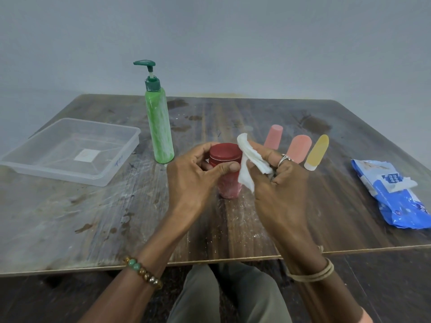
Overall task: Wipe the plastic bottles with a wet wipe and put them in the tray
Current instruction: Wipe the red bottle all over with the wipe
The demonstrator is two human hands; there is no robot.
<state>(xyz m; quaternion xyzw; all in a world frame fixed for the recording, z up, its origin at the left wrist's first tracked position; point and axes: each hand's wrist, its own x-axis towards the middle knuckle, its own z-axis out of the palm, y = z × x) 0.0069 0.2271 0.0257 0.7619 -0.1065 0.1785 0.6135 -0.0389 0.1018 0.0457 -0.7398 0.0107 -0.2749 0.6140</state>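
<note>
Head view: left hand (193, 176) curls round the upright red jar (225, 155) at desk (93, 217) centre; right hand (278, 185) pinches the wipe (245, 174) against its right side. Tray (58, 175) sits by the left edge, so left hand is nearer.

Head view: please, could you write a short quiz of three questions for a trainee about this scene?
1. What colour is the lid of the jar in the left hand?
2. The wet wipe is held by: A) the left hand, B) the right hand, C) neither.
3. True or false: the tray already holds a bottle.
Key: 1 red; 2 B; 3 false.
</note>
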